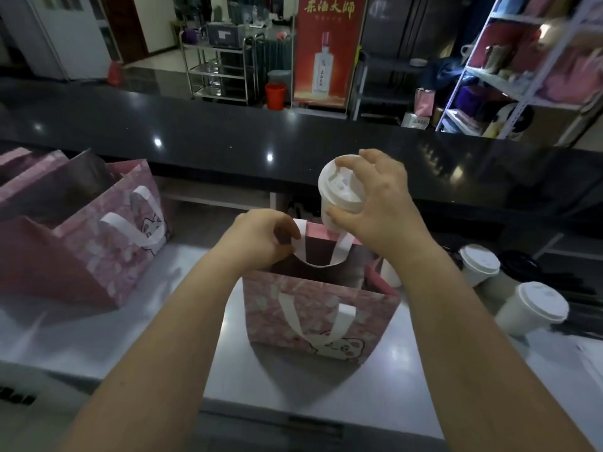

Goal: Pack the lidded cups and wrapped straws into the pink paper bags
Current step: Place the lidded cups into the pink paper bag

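Observation:
An open pink paper bag (313, 308) with white ribbon handles stands on the grey counter in front of me. My left hand (261, 238) pinches the bag's far rim and its rear handle. My right hand (378, 197) grips a white lidded cup (339, 187) by the lid, held just above the bag's far right corner. Two more lidded cups (479, 264) (535, 309) stand to the right of the bag. I see no wrapped straws.
Several pink paper bags (107, 243) lie stacked and leaning at the left of the counter (208, 321). A dark raised ledge (228, 135) runs across behind the work surface. Black items lie behind the cups at the right.

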Demonstrator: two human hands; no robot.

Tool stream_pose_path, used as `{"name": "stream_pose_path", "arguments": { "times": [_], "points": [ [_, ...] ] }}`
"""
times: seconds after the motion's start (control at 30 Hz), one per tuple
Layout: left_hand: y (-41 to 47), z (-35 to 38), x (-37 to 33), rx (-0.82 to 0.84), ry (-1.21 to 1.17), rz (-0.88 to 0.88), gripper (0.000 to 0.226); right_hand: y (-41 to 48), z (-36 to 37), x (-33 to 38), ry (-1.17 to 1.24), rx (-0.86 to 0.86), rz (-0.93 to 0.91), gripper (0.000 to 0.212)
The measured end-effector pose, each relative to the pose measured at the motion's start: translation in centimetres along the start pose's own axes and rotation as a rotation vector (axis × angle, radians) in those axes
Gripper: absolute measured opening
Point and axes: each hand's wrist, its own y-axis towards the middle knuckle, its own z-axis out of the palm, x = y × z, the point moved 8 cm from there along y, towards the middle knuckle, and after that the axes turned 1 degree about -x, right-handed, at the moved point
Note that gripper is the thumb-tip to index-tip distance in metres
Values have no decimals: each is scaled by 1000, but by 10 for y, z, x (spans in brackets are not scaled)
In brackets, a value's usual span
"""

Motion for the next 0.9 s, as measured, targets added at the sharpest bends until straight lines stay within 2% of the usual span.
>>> {"name": "stream_pose_path", "arguments": {
  "times": [0.13, 0.3, 0.4, 0.57, 0.7, 0.9],
  "points": [
    [4, 6, 16, 97, -38, 65, 31, -2, 12, 20, 137, 71, 40, 62],
    [6, 15, 14, 243, 25, 196, 68, -16, 31, 26, 101, 197, 58, 59],
    [3, 31, 21, 357, 111, 198, 93, -35, 54, 17, 29, 265, 93, 60],
    [-7, 44, 32, 411, 267, 193, 128, -71, 94, -10, -96, 487, 185, 66],
    [-19, 51, 29, 436, 329, 223, 137, -85, 107, -34, -208, 628, 242, 66],
    [-32, 55, 22, 472, 344, 243, 145, -73, 134, -47, -369, 719, 229, 87]
  ]
}}
